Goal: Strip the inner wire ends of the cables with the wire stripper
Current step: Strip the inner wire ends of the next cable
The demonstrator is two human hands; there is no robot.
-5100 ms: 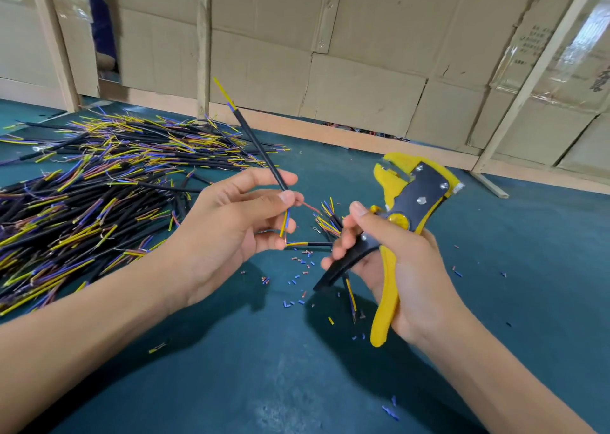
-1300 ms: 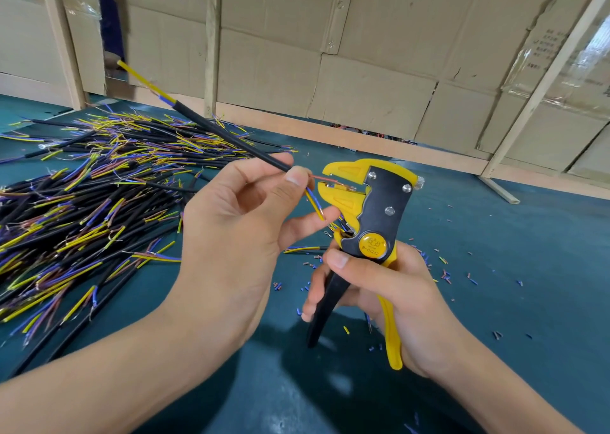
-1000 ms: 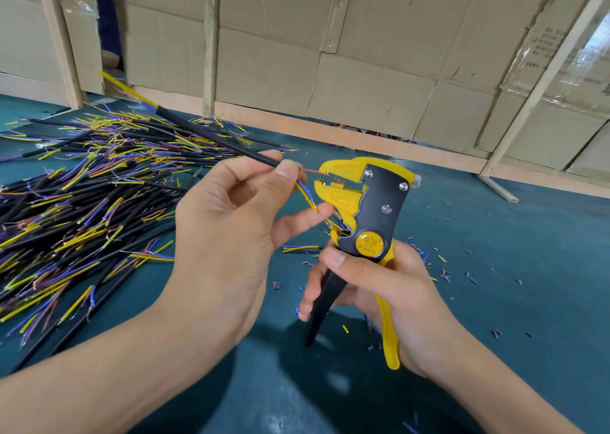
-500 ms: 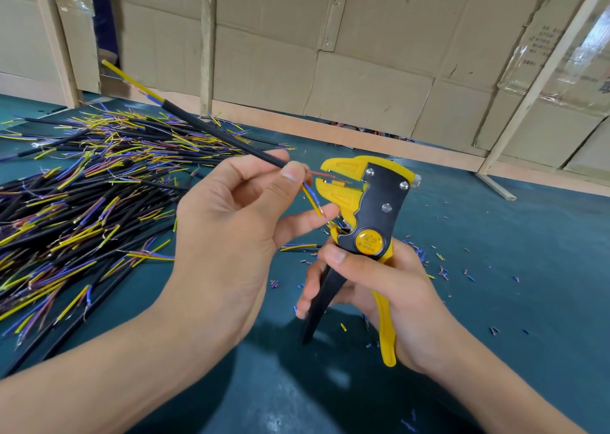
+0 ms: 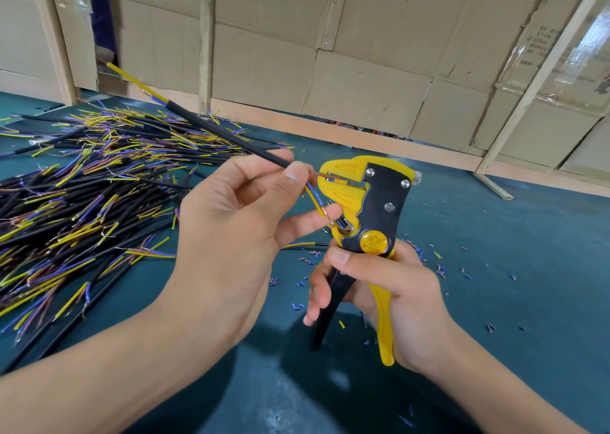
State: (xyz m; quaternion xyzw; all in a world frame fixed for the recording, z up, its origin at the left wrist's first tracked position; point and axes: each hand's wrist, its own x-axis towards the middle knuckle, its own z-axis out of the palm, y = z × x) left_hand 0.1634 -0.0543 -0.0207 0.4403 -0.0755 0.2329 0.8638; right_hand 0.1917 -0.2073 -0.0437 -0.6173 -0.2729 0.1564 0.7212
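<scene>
a head-worn camera looks down at two bare hands working over a dark teal table [image 5: 495, 301]. the left hand [image 5: 231, 235] pinches a black cable [image 5: 227, 136] between thumb and forefinger, just left of the wire stripper's head. the cable runs up and away to the left from the pinch, over the pile, and its far end shows yellow and blue inner wires. at the near end, a thin brown inner wire [image 5: 325, 176] reaches rightward from the pinch into the yellow jaws of the wire stripper [image 5: 366, 209]. a blue and a yellow inner wire [image 5: 315, 201] bend downward from the same pinch, lying against another finger of the left hand, just left of the stripper's head.

the right hand [image 5: 386, 298] grasps the stripper by its handles, below the head, with the thumb lying across the front just under the round yellow pivot disc. its fingers wrap around the black handle, and the yellow handle sits against the palm. the stripper stands nearly upright with its head at the top and the jaws facing left.

left of the stripper, a large pile of cables [image 5: 82, 202] spreads over the table, black with yellow, blue and brown ends showing. small cut bits of insulation [image 5: 439, 268] lie scattered on the table around and to the right of the stripper. behind the stripper, a wall of cardboard [image 5: 363, 70] on wooden posts stands along the far edge of the table.
</scene>
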